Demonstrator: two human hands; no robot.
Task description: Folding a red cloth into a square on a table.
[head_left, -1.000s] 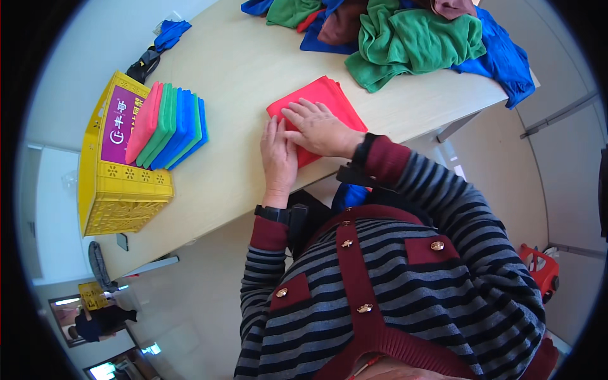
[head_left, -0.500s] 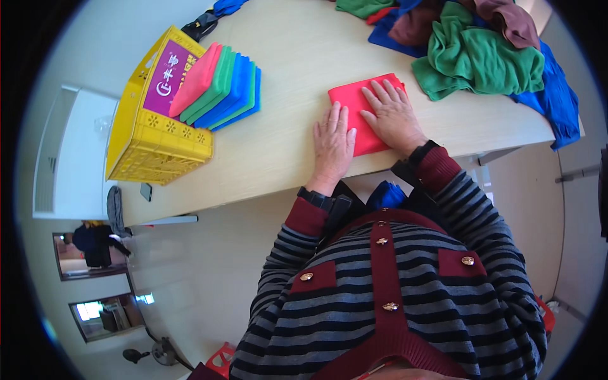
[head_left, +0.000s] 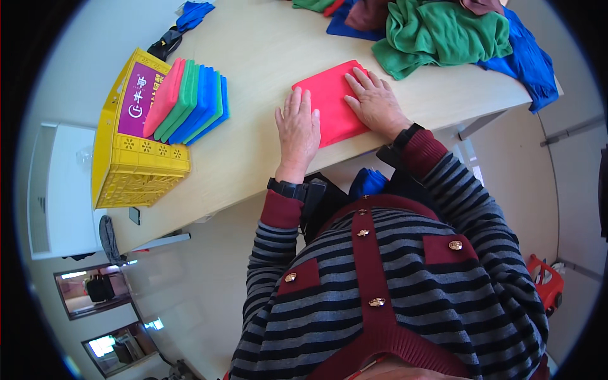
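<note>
A folded red cloth (head_left: 332,104) lies flat in front of me near the table's edge. My left hand (head_left: 297,130) rests at its left side, fingers stretched out and fingertips on the cloth's margin. Over the right side lies my right hand (head_left: 377,104), palm down with fingers spread. Neither hand grips anything. To the left, folded red, green and blue cloths (head_left: 190,104) stand in a tilted row against a yellow plastic basket (head_left: 142,174).
Loose green cloth (head_left: 443,38) is heaped at the far right with blue cloth (head_left: 519,63) and brown pieces. A phone (head_left: 134,216) lies by the basket at the table's left end. A blue item (head_left: 195,16) and black straps sit at the far left.
The whole view has shifted, so the table's things appear farther left. My hands are slightly farther apart on the red cloth, and more of its middle shows.
</note>
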